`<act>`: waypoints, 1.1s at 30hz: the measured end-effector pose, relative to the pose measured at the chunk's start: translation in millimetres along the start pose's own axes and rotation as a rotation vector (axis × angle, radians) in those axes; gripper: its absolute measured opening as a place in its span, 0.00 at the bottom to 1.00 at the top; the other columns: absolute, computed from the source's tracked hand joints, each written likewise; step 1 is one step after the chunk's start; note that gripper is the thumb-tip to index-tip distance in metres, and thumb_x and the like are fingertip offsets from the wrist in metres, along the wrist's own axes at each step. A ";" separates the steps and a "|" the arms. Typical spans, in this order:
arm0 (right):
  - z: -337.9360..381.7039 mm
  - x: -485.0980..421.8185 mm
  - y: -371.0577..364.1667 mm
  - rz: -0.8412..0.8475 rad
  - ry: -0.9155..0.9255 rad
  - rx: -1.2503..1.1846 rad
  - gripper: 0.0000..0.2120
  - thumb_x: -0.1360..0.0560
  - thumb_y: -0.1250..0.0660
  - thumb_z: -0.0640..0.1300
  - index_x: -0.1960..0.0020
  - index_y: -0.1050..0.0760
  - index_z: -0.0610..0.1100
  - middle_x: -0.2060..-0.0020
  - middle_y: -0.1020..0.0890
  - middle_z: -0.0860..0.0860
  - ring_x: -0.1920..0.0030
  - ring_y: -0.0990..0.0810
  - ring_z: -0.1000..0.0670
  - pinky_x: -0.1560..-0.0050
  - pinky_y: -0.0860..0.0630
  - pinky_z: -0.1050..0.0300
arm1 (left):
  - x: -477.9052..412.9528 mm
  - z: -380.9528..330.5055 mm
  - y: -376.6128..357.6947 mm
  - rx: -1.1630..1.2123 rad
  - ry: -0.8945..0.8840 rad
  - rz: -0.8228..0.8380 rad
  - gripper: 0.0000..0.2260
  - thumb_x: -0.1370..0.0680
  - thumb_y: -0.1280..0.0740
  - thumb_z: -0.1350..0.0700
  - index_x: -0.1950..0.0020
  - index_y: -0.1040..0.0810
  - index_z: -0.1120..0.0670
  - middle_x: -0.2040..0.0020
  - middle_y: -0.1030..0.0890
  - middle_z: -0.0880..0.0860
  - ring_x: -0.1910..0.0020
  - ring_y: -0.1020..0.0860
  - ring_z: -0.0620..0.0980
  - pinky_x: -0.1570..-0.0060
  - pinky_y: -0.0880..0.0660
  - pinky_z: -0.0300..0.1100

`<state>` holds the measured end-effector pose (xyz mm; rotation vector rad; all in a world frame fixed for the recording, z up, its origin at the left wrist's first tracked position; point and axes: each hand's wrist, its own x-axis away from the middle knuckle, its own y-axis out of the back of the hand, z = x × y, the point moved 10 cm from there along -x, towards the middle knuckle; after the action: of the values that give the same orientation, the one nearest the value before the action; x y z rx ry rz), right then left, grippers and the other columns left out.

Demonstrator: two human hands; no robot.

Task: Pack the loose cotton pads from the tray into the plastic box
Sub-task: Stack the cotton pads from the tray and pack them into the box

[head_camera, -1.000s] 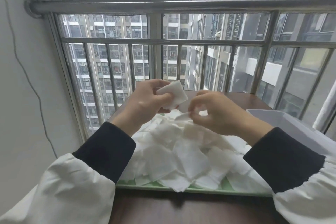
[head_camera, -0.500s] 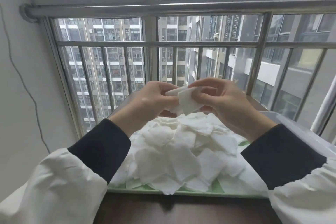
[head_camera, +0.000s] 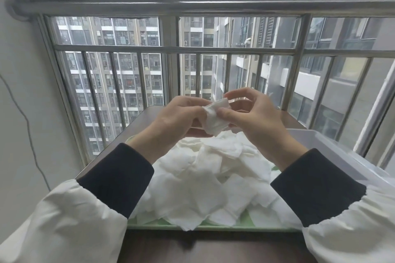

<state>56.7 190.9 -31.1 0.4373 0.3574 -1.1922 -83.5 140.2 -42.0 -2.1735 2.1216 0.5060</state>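
One pad stack (head_camera: 215,118) pinched by left grip (head_camera: 177,118) and right grip (head_camera: 256,120), heaped tray (head_camera: 213,228) beneath, plastic box (head_camera: 333,142) right, window bars (head_camera: 198,74) behind

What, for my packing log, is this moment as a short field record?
tray: pale green flat tray, heaped with loose white cotton pads
held: small stack of white square pads, raised above the heap
left hand: grips the stack
right hand: pinches the stack
box: translucent plastic box, right of tray, contents not visible
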 end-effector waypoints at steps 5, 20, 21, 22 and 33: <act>4.9 1.6 -1.2 -0.025 0.052 0.118 0.15 0.30 0.21 0.43 0.47 0.23 0.47 0.62 0.16 0.48 0.65 0.17 0.53 0.67 0.23 0.62 | 2.7 6.6 -3.4 0.122 0.044 0.055 0.18 0.22 0.34 0.50 0.43 0.17 0.63 0.52 0.15 0.60 0.54 0.15 0.55 0.57 0.19 0.45; -21.2 16.9 -30.0 0.437 0.031 1.070 0.18 0.35 0.26 0.62 0.49 0.24 0.59 0.53 0.23 0.63 0.54 0.26 0.60 0.53 0.24 0.55 | 6.4 3.7 27.3 -0.241 -0.042 -0.203 0.10 0.22 0.37 0.68 0.48 0.20 0.56 0.56 0.17 0.58 0.65 0.15 0.49 0.64 0.18 0.44; -22.3 18.4 -30.0 0.448 0.024 1.082 0.17 0.34 0.26 0.61 0.49 0.24 0.58 0.53 0.22 0.63 0.54 0.26 0.61 0.53 0.24 0.55 | 6.5 5.9 26.7 -0.213 -0.025 -0.194 0.10 0.22 0.37 0.69 0.48 0.20 0.56 0.56 0.17 0.59 0.64 0.14 0.52 0.63 0.17 0.45; -22.6 19.3 -30.5 0.457 0.021 1.091 0.15 0.33 0.26 0.58 0.49 0.24 0.58 0.53 0.22 0.63 0.53 0.25 0.61 0.52 0.23 0.54 | 6.3 7.6 26.0 -0.191 -0.013 -0.189 0.11 0.22 0.37 0.69 0.49 0.20 0.55 0.55 0.16 0.60 0.61 0.14 0.55 0.62 0.17 0.46; 20.5 6.8 -8.9 0.123 0.188 0.693 0.08 0.26 0.33 0.40 0.53 0.18 0.52 0.61 0.20 0.62 0.60 0.24 0.66 0.63 0.31 0.74 | 5.7 20.0 30.8 -0.051 0.056 -0.241 0.12 0.21 0.40 0.69 0.42 0.23 0.59 0.51 0.17 0.60 0.59 0.13 0.58 0.66 0.17 0.44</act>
<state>51.4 172.3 -18.0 1.1607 0.0620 -1.1362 -117.6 138.6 -56.9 -2.4544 1.8539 0.4892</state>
